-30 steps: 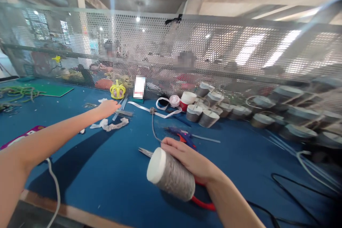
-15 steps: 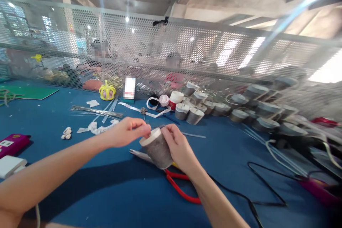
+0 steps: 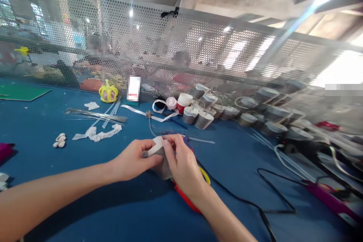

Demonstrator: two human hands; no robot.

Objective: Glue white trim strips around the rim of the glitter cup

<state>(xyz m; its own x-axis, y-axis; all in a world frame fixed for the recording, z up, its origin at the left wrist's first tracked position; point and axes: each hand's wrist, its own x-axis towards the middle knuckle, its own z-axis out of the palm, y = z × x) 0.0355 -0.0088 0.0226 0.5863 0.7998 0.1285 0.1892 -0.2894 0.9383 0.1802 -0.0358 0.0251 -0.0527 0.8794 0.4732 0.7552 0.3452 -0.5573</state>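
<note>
A small grey bucket (image 3: 163,171) with a white rim is tilted between my two hands, just above the blue table. My left hand (image 3: 134,160) grips its near left side, thumb on the outer wall and fingers over the rim. On the other side, my right hand (image 3: 183,166) is closed on the rim, its fingertips pinched together and partly hidden. A thin grey wire with a small grey knot (image 3: 149,114) runs from behind the bucket. Scissors with red handles (image 3: 185,197) lie beneath, mostly covered by the bucket and my right hand.
Several similar grey buckets (image 3: 204,120) are heaped back right against a perforated metal screen (image 3: 147,45). Wires (image 3: 96,115), white scraps (image 3: 98,134) and a yellow crown-shaped piece (image 3: 108,92) lie left of centre. A black cable (image 3: 241,197) crosses the right side.
My left hand has come down onto the bucket's side and rim and now holds it. My right hand has shifted over the rim. The view has turned slightly right.
</note>
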